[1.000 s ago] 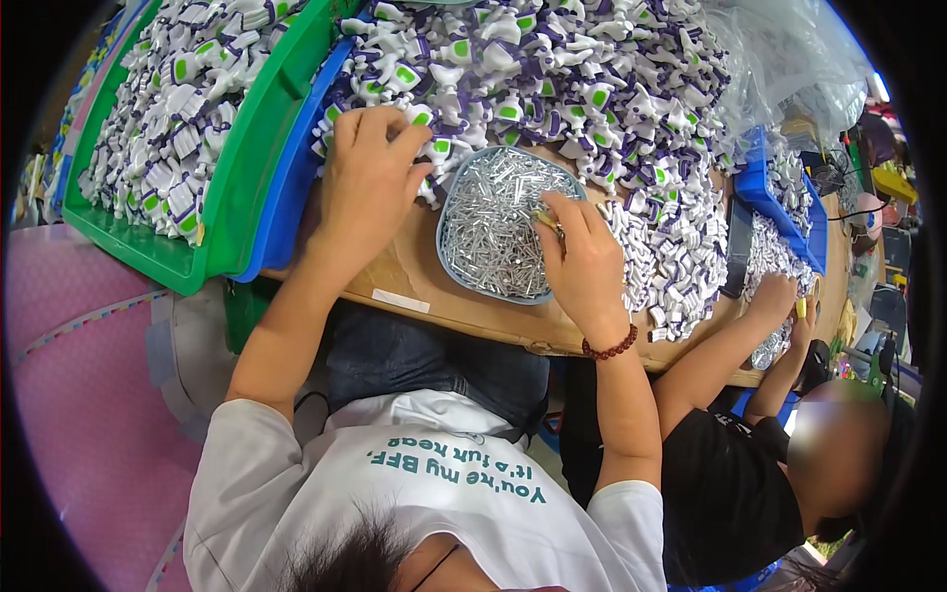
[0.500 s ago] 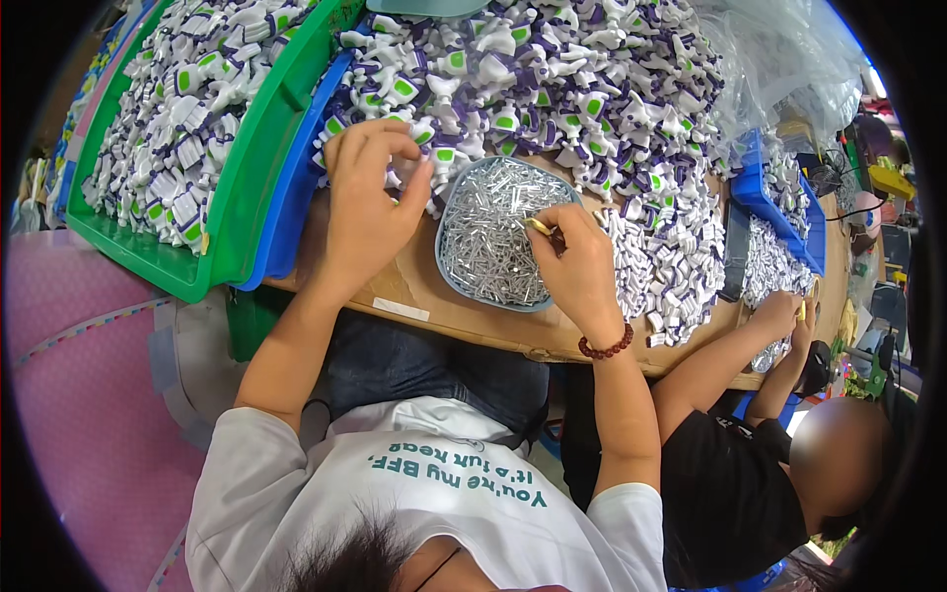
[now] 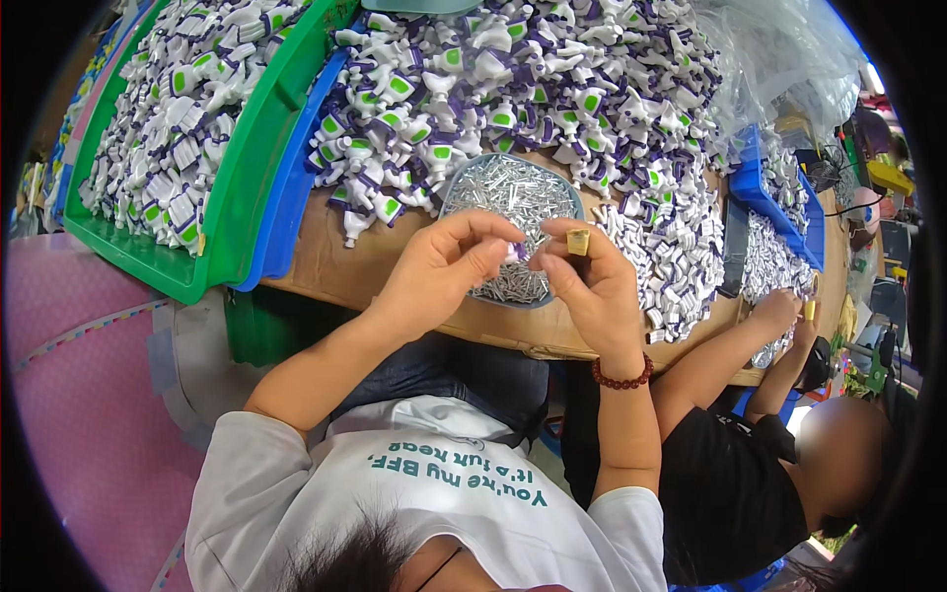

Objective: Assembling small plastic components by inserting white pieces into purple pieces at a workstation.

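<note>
My left hand [image 3: 431,277] is over the near-left side of a blue-grey tub [image 3: 576,200], its fingertips closed on a small white and purple plastic part [image 3: 514,253]. Silver metal pins [image 3: 501,187] fill the tub. Facing it, my right hand [image 3: 604,299] has thumb and fingers pinched close to that part. Whatever the right fingertips hold is too small to make out. A gold-coloured finger guard [image 3: 578,241] covers one of the right fingers. Behind the tub spreads a large heap of white, purple and green plastic parts [image 3: 493,64].
Left of the table stands a green crate [image 3: 237,187] of similar parts, beside a blue tray [image 3: 286,212]. Small white pieces [image 3: 681,266] lie right of the tub. Farther right, a co-worker's hands [image 3: 779,311] work near a blue bin [image 3: 809,222]. Clear plastic bags [image 3: 789,59] lie back right.
My left hand has come from the heap's edge, right and nearer, now with a plastic part. My right hand has risen out of the pins and moved slightly right.
</note>
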The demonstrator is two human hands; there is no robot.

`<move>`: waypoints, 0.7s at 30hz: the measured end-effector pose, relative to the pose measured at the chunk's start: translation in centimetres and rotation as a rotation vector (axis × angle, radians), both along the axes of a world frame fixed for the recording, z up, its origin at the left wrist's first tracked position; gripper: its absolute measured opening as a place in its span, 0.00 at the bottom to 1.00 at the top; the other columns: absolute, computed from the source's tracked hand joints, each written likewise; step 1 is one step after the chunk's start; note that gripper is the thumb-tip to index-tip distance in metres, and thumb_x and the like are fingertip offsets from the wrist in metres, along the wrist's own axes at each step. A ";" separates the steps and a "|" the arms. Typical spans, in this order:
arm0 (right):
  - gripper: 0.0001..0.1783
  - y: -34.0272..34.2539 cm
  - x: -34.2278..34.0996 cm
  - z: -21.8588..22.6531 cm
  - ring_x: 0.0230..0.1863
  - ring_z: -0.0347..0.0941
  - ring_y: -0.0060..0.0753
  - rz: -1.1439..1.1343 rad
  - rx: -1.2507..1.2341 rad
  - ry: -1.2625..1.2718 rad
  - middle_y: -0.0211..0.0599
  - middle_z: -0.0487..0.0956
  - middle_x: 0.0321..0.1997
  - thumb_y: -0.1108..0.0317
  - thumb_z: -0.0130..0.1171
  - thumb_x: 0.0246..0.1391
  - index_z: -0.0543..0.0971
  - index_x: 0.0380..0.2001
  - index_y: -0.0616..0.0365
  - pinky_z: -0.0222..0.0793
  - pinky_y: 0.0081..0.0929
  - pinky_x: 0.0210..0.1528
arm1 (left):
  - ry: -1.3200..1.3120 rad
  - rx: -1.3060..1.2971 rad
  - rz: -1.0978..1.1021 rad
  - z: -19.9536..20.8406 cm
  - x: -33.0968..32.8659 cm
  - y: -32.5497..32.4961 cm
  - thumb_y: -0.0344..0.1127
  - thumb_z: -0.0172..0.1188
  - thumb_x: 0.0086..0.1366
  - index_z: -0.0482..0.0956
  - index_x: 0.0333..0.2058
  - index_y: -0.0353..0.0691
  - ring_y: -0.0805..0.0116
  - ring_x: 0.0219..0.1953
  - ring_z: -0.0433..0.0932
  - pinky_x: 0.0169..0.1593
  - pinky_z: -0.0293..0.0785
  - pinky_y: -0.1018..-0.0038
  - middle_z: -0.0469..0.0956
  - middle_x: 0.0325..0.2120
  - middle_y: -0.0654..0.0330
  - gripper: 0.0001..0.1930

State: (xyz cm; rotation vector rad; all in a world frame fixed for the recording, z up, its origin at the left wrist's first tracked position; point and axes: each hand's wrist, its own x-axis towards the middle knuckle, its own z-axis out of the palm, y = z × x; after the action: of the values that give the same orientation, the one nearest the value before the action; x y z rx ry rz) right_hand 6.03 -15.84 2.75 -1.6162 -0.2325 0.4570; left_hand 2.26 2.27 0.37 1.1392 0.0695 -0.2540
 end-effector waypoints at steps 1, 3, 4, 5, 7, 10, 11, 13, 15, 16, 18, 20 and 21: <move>0.16 -0.2 -0.2 -0.1 0.34 0.72 0.16 0.013 -0.015 -0.003 0.29 0.77 0.32 0.78 0.54 0.53 0.72 0.47 0.62 0.66 0.13 0.35 | 0.005 -0.037 0.019 0.1 -0.1 -0.2 0.31 0.52 0.63 0.71 0.42 0.38 0.82 0.30 0.68 0.33 0.65 0.86 0.71 0.29 0.67 0.09; 0.13 -0.3 -0.7 0.1 0.34 0.72 0.17 0.004 -0.018 0.010 0.30 0.77 0.33 0.78 0.54 0.52 0.75 0.43 0.63 0.66 0.13 0.36 | 0.052 -0.103 0.062 0.6 -0.3 -0.9 0.29 0.54 0.62 0.71 0.42 0.37 0.81 0.32 0.69 0.37 0.66 0.85 0.72 0.31 0.66 0.09; 0.11 -0.3 -0.9 0.3 0.33 0.72 0.17 0.000 -0.020 0.016 0.30 0.77 0.33 0.78 0.55 0.52 0.76 0.41 0.63 0.66 0.13 0.36 | 0.076 -0.137 0.084 0.8 -0.4 -1.1 0.29 0.54 0.62 0.71 0.42 0.37 0.81 0.34 0.70 0.39 0.67 0.84 0.72 0.32 0.66 0.10; 0.07 -0.3 -0.9 0.5 0.33 0.72 0.18 -0.002 -0.039 -0.038 0.30 0.78 0.33 0.78 0.56 0.51 0.78 0.35 0.64 0.66 0.13 0.36 | 0.059 -0.122 0.062 0.4 -0.5 -1.0 0.28 0.55 0.61 0.71 0.42 0.37 0.81 0.35 0.70 0.41 0.67 0.84 0.73 0.33 0.65 0.10; 0.07 -0.7 -1.0 -0.4 0.32 0.72 0.18 -0.001 -0.055 -0.150 0.30 0.78 0.32 0.78 0.56 0.50 0.78 0.34 0.63 0.67 0.13 0.35 | 0.020 -0.095 0.013 -0.3 -0.5 -0.8 0.27 0.55 0.60 0.71 0.42 0.37 0.80 0.37 0.70 0.44 0.67 0.82 0.73 0.35 0.65 0.10; 0.07 -0.7 -1.6 -0.5 0.28 0.72 0.16 -0.053 -0.055 -0.079 0.31 0.78 0.30 0.78 0.56 0.50 0.79 0.34 0.63 0.67 0.13 0.32 | 0.008 -0.094 0.002 -0.3 -0.5 -0.8 0.28 0.55 0.61 0.71 0.42 0.38 0.81 0.38 0.70 0.43 0.67 0.82 0.73 0.35 0.65 0.10; 0.06 -0.5 -1.9 -0.5 0.27 0.71 0.16 -0.079 -0.050 -0.016 0.31 0.79 0.30 0.77 0.56 0.51 0.79 0.34 0.62 0.67 0.13 0.30 | 0.003 -0.102 0.005 -0.3 -0.6 -0.9 0.28 0.55 0.61 0.71 0.42 0.38 0.81 0.38 0.70 0.43 0.66 0.83 0.73 0.35 0.65 0.10; 0.06 -0.2 -2.3 -0.5 0.24 0.71 0.14 -0.117 -0.069 -0.023 0.31 0.79 0.28 0.77 0.56 0.51 0.78 0.34 0.63 0.66 0.12 0.27 | -0.006 -0.114 0.010 -0.2 -0.6 -1.1 0.28 0.55 0.61 0.71 0.42 0.38 0.81 0.37 0.70 0.42 0.66 0.83 0.73 0.35 0.66 0.10; 0.06 0.1 -2.5 -0.6 0.22 0.70 0.14 -0.145 -0.080 -0.037 0.31 0.79 0.27 0.76 0.56 0.51 0.78 0.34 0.63 0.66 0.12 0.24 | -0.005 -0.108 0.020 -0.2 -0.6 -1.1 0.27 0.56 0.60 0.72 0.41 0.35 0.80 0.38 0.71 0.44 0.68 0.81 0.74 0.36 0.64 0.10; 0.05 0.1 -2.6 -0.7 0.22 0.70 0.14 -0.154 -0.080 -0.049 0.31 0.79 0.27 0.76 0.56 0.51 0.78 0.33 0.63 0.66 0.11 0.24 | -0.004 -0.105 0.025 -0.2 -0.6 -1.0 0.27 0.56 0.60 0.72 0.41 0.34 0.79 0.38 0.72 0.44 0.69 0.81 0.74 0.36 0.63 0.10; 0.05 0.4 -2.8 -0.8 0.21 0.70 0.14 -0.166 -0.086 -0.067 0.32 0.79 0.26 0.76 0.56 0.51 0.78 0.33 0.63 0.66 0.11 0.23 | -0.004 -0.066 0.032 -0.2 -0.7 -0.9 0.28 0.56 0.61 0.72 0.41 0.37 0.81 0.37 0.70 0.42 0.67 0.83 0.74 0.35 0.65 0.10; 0.04 0.6 -3.1 -0.9 0.21 0.70 0.14 -0.171 -0.098 -0.079 0.33 0.79 0.25 0.76 0.56 0.51 0.77 0.32 0.63 0.66 0.12 0.23 | 0.000 -0.054 0.027 -0.2 -0.7 -0.8 0.28 0.56 0.61 0.72 0.42 0.38 0.82 0.36 0.69 0.40 0.66 0.84 0.73 0.35 0.66 0.10; 0.04 0.6 -3.1 -1.0 0.23 0.71 0.16 -0.153 -0.125 -0.085 0.34 0.79 0.26 0.77 0.56 0.51 0.77 0.32 0.63 0.67 0.13 0.25 | 0.005 -0.063 0.020 -0.1 -0.7 -0.8 0.28 0.56 0.61 0.72 0.42 0.38 0.82 0.36 0.69 0.41 0.66 0.84 0.73 0.35 0.66 0.10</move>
State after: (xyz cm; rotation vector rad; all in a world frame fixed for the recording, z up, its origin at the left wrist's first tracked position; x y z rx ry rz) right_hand 2.95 -15.29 1.77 -1.7635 -0.1448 0.2912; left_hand 1.59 1.50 0.29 1.0747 0.0768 -0.2401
